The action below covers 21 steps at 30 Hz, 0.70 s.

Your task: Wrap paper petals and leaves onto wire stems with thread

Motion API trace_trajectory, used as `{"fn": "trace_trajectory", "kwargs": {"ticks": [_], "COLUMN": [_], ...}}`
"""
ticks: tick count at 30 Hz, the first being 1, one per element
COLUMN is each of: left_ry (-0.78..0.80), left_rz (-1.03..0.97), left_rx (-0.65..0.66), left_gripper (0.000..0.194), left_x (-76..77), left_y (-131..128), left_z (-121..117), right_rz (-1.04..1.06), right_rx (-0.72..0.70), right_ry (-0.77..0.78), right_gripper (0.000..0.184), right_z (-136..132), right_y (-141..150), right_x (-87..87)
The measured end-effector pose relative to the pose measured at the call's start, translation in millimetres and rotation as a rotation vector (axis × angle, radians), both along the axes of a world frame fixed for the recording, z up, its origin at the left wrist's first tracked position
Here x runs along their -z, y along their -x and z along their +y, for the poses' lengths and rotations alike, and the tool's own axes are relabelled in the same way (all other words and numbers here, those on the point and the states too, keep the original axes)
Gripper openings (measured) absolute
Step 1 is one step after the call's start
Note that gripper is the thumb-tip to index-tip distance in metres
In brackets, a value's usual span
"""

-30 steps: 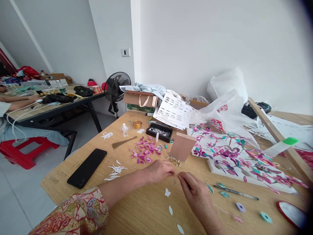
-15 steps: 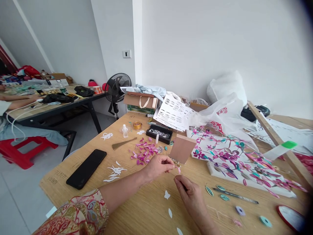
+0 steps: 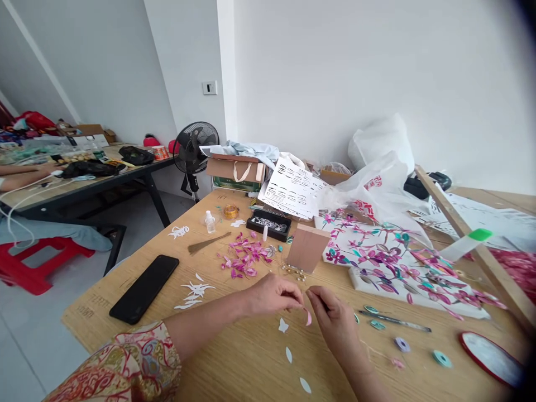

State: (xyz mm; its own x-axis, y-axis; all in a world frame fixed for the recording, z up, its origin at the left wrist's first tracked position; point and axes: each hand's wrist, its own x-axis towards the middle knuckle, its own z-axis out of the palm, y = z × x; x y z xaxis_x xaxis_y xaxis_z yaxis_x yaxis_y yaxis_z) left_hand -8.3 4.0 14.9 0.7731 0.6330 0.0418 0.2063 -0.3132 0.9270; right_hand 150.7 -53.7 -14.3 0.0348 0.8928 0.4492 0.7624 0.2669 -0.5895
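The left hand [image 3: 274, 294] covers the upper end of the petal [image 3: 309, 318]; anything in the right hand's [image 3: 333, 315] pinch is too small to tell. The bottom edge cuts off the sleeve [image 3: 125, 363]. The bench [image 3: 234, 363] hides the fan's [image 3: 196, 148] foot. The left edge crops a co-worker's arms [image 3: 20, 177] and the stool [image 3: 46, 261]. The red-rimmed oval [image 3: 488, 357] fades into the dark right corner. The bag's [image 3: 389, 195] print is too creased to read.

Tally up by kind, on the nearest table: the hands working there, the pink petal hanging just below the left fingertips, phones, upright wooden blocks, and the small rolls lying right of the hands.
Hands: 2 (left hand, right hand)
Pink petal: 1
Phone: 1
Wooden block: 1
Small rolls: 2 (purple roll, teal roll)
Total: 7
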Motion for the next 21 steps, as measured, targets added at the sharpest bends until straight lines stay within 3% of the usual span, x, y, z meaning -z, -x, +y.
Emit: {"fn": "trace_trajectory", "kwargs": {"ticks": [2, 5, 8, 11, 14, 16, 19, 21], "left_ry": [0.231, 0.347, 0.305, 0.073, -0.294, -0.471, -0.544, -0.454], "left_rz": [-0.096, -0.216, -0.226, -0.107, 0.037, 0.132, 0.198, 0.148], "left_rx": [-0.105, -0.240, -0.342, -0.377, -0.324, -0.217, -0.014, 0.071], "left_gripper": [0.009, 0.017, 0.015, 0.009, 0.012, 0.014, 0.013, 0.012], "left_x": [-4.9, -7.7, -5.1, -0.2, 5.2, 8.3, 9.2, 6.6], "left_y": [-2, -5, -7, -6, -4, -2, 3, 5], "left_z": [-2, -1, 4, 10, 13, 13, 12, 10], "right_rz": [0.029, 0.041, 0.018, -0.040, -0.112, -0.155, -0.168, -0.142], "right_rx": [-0.010, -0.029, -0.066, -0.113, -0.140, -0.136, -0.090, -0.032], "right_ry": [0.028, 0.040, 0.035, 0.022, -0.014, -0.064, -0.117, -0.110], "right_gripper": [0.028, 0.030, 0.031, 0.029, 0.027, 0.026, 0.024, 0.024], "right_z": [2, 2, 0, -5, -9, -10, -10, -7], "right_y": [1, 7, 15, 23, 26, 24, 15, 8], "right_x": [4.0, 9.6, 12.7, 12.2, 8.1, 3.9, -2.1, -3.9]}}
